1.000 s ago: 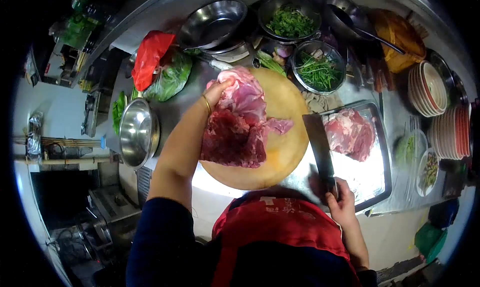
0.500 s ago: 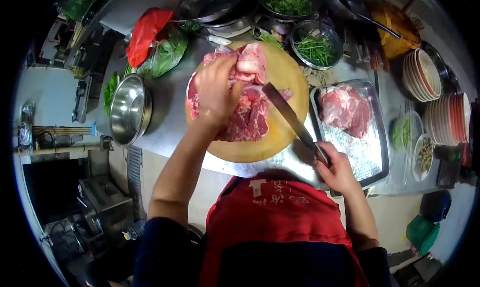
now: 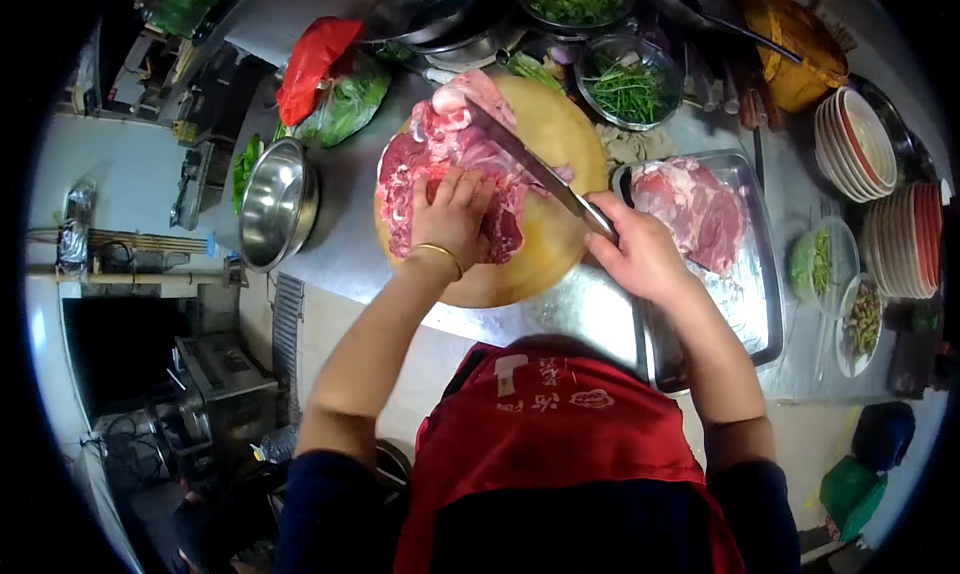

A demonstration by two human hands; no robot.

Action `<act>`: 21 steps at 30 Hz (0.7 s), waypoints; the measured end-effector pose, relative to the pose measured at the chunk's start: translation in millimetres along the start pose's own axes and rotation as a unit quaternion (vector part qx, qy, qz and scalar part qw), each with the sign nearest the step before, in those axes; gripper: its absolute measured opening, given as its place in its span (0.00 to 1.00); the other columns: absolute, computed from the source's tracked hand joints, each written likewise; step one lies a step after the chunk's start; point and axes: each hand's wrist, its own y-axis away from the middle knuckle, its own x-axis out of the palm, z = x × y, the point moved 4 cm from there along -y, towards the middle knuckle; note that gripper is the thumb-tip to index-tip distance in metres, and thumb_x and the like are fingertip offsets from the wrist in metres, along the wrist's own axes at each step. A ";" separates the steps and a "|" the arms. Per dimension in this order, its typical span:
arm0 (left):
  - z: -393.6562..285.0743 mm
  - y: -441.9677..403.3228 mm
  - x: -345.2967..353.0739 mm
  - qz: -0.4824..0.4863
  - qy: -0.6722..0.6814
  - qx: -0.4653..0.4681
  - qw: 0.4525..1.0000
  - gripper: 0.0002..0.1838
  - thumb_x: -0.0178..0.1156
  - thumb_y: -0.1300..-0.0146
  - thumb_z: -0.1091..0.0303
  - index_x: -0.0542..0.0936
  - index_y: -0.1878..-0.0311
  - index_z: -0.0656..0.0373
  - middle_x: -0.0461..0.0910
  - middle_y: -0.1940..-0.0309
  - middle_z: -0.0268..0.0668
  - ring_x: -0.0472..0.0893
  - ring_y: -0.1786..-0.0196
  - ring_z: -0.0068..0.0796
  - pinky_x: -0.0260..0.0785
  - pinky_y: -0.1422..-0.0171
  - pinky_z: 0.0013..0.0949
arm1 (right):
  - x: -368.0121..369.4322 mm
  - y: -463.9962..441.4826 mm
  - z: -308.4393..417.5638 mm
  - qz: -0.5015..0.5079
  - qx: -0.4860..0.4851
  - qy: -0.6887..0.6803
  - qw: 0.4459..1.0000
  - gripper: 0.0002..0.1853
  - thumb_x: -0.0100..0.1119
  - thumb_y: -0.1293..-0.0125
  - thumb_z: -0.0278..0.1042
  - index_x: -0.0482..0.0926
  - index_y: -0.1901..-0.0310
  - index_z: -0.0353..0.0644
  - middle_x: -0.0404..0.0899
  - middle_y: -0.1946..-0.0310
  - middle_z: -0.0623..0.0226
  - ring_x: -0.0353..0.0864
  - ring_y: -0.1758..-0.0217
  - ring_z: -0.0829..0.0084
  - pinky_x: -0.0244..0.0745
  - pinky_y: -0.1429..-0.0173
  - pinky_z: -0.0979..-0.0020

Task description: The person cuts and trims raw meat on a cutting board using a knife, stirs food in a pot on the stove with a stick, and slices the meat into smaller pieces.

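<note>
A large piece of raw meat (image 3: 400, 164), red with pale fat, lies spread on the round cutting board (image 3: 560, 124). My left hand (image 3: 450, 219) presses on its near part, fingers laid out flat, with a gold bangle at the wrist. In my right hand (image 3: 640, 249) is the handle of a long-bladed knife (image 3: 530, 159). The blade points up and left over the meat, its tip by the pale fatty lump at the far end. Whether the edge is cutting in, I cannot tell.
Right of the board, a metal tray (image 3: 765, 314) holds another meat piece (image 3: 690, 214). A steel bowl (image 3: 275, 204) stands at the left, near a red plastic bag (image 3: 318, 69). Bowls of greens (image 3: 625, 89) line the back; stacked bowls (image 3: 855, 144) stand far right.
My left hand has come down from above the meat onto its near part. The knife has moved up and left over the meat. The meat looks more spread out.
</note>
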 end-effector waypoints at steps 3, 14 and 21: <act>9.8 -9.0 10.5 0.008 -0.072 0.059 0.996 0.23 0.57 0.38 0.61 0.77 0.38 0.44 0.75 0.39 0.33 0.68 0.31 0.34 0.49 0.24 0.59 | -8.6 15.7 -3.6 0.009 -0.015 0.009 1.000 0.23 0.62 0.38 0.37 0.73 0.41 0.49 0.83 0.65 0.52 0.83 0.62 0.49 0.77 0.58 0.52; 11.0 -0.2 3.5 -0.069 0.093 0.088 0.989 0.13 0.64 0.46 0.65 0.83 0.57 0.53 0.82 0.53 0.32 0.73 0.36 0.39 0.41 0.22 0.66 | -2.4 117.8 -37.3 -0.057 0.106 -0.232 0.965 0.23 0.63 0.37 0.25 0.72 0.40 0.43 0.79 0.69 0.64 0.76 0.72 0.76 0.72 0.65 0.74; -4.1 28.8 -4.7 0.000 0.100 0.145 0.984 0.11 0.61 0.51 0.73 0.82 0.62 0.54 0.80 0.62 0.35 0.75 0.43 0.36 0.46 0.21 0.56 | -5.2 140.6 -36.8 -0.046 0.148 -0.250 0.956 0.22 0.61 0.37 0.23 0.71 0.40 0.40 0.78 0.67 0.65 0.74 0.67 0.78 0.71 0.64 0.76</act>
